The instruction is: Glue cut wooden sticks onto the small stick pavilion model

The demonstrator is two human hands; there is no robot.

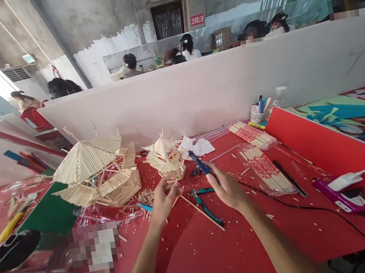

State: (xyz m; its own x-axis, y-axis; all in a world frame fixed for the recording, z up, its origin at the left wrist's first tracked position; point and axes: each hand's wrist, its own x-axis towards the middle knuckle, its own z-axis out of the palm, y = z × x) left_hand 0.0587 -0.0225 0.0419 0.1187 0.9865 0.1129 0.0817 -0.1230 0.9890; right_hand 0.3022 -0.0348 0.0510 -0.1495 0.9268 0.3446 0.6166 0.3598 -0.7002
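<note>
My right hand (225,184) is closed around a blue glue gun (199,161), its front end pointing up and left. To its left, my left hand (164,200) has thumb and fingers pinched together; whatever is between the fingertips is too small to make out. Just below those fingertips a thin wooden stick (203,213) lies slanted on the red table. Green-handled pliers (206,205) rest between my hands. Beyond my left hand stands a small pavilion model of wooden sticks (165,156). A larger stick pavilion (95,173) stands farther left.
Stick bundles in red-printed wrap (267,171) lie at the right, beside a black cable (297,205) and a purple power strip (341,195). A white partition (202,90) closes off the back. Crumpled tissue (198,147) and wood scraps litter the red table (198,265). People sit beyond.
</note>
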